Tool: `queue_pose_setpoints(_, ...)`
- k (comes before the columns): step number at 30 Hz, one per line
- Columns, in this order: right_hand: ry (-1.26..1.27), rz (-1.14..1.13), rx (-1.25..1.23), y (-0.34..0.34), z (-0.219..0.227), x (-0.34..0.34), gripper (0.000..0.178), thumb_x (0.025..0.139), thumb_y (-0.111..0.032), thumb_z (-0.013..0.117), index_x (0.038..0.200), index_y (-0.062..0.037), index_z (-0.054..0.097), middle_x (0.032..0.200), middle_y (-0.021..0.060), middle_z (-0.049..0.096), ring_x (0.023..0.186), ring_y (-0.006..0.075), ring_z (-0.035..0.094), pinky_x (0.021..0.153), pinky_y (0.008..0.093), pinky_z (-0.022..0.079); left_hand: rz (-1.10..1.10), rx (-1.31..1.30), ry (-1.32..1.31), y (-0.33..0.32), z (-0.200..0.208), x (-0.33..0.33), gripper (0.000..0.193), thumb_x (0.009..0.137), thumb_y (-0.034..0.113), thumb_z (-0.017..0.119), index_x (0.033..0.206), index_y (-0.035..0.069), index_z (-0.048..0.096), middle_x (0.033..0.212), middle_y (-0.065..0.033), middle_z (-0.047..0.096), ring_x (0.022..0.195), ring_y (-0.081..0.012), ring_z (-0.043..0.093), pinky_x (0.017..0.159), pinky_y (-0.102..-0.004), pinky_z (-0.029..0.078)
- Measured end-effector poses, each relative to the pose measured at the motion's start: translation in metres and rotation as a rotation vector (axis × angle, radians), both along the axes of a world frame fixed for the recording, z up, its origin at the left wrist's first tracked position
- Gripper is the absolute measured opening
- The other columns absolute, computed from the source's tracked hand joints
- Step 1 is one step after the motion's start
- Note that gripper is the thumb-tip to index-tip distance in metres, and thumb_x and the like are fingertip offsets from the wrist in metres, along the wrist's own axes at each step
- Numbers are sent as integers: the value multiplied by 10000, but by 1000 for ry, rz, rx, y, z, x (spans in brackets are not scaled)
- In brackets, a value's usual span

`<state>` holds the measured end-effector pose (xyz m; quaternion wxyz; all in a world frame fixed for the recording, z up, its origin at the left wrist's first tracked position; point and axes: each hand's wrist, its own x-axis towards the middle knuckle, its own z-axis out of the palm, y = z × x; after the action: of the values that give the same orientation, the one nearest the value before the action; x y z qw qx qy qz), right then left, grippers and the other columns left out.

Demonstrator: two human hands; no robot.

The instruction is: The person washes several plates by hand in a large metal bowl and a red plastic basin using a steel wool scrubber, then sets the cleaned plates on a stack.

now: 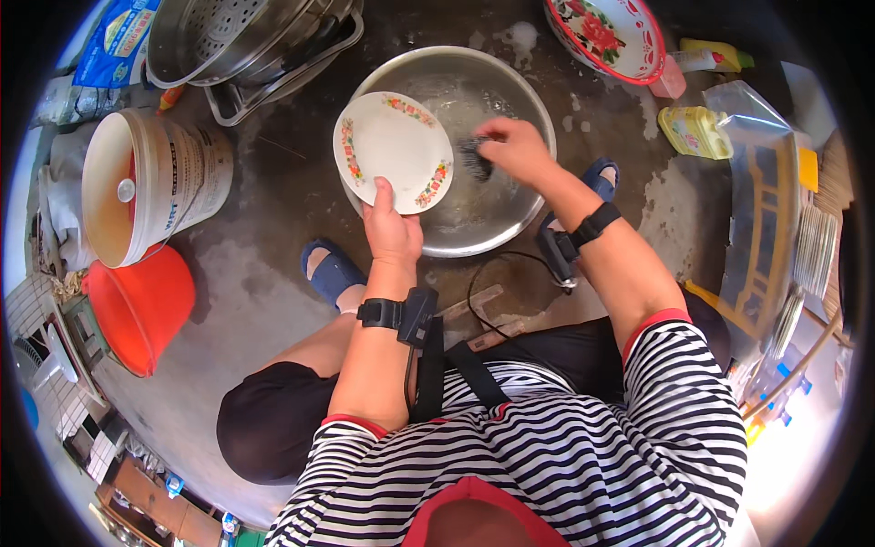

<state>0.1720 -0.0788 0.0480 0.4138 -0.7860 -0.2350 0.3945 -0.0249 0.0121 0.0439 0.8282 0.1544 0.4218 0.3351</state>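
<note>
A white plate with floral bands (387, 146) is tilted over the left part of a wide metal basin (497, 239). My left hand (392, 226) grips its near edge, thumb on the upper face and the other fingers hidden beneath. Right of the plate, my right hand (519, 150) is closed on a dark steel-wool scrubber (475, 159). That scrubber hangs above the basin, apart from the plate and slightly blurred. Shallow, cloudy water (492, 205) shows in the basin.
Left stand a white bucket (196, 178) and a red bucket (146, 301). Steel pots with a strainer (219, 46) are stacked far left. A red-rimmed enamel basin (606, 32) sits far right, near a yellow detergent bottle (694, 132). A black cable (474, 296) runs close to my knees.
</note>
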Motion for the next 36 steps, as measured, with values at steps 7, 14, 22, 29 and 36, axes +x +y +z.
queue_pose_setpoints(7, -559, 397, 350, 32, 22, -70, 195, 656, -105, 618, 847, -88, 654, 1033, 126, 567, 983, 343, 526, 889, 408, 445, -107, -22, -130, 1, 10, 3, 514, 989, 380, 426, 1384, 58, 360, 1351, -105, 481, 1237, -273, 474, 1041, -440, 387)
queue_pose_setpoints(14, -714, 160, 229, 19, 32, -26, 320, 707, -61, 554, 1014, -104, 632, 1146, 134, 574, 1042, 342, 526, 880, 394, 465, -35, -15, -220, 9, 32, 6, 538, 983, 382, 429, 1403, 57, 341, 1405, -91, 435, 1288, -274, 422, 1095, -450, 321)
queue_pose_setpoints(22, -648, 22, 1, 37, 58, -75, 393, 629, -333, 760, 886, -70, 619, 1273, 214, 448, 1210, 401, 357, 977, 507, 336, -62, 86, -296, 7, 59, 20, 524, 993, 361, 414, 1405, 49, 326, 1406, -115, 423, 1294, -279, 410, 1098, -448, 317)
queue_pose_setpoints(29, -617, -6, 198, 37, 53, -61, 343, 630, -249, 746, 870, -52, 600, 1239, 207, 446, 1159, 410, 376, 969, 460, 367, -56, 82, -338, 10, 66, 18, 526, 991, 356, 425, 1408, 51, 323, 1414, -102, 418, 1300, -273, 406, 1099, -442, 317)
queue_pose_setpoints(36, -716, -1, 163, 40, 65, -63, 332, 626, -212, 730, 905, -72, 617, 1257, 206, 435, 1133, 413, 391, 940, 470, 391, -58, 61, -399, 11, 69, 18, 528, 986, 344, 439, 1410, 52, 323, 1419, -100, 415, 1308, -271, 396, 1108, -440, 303)
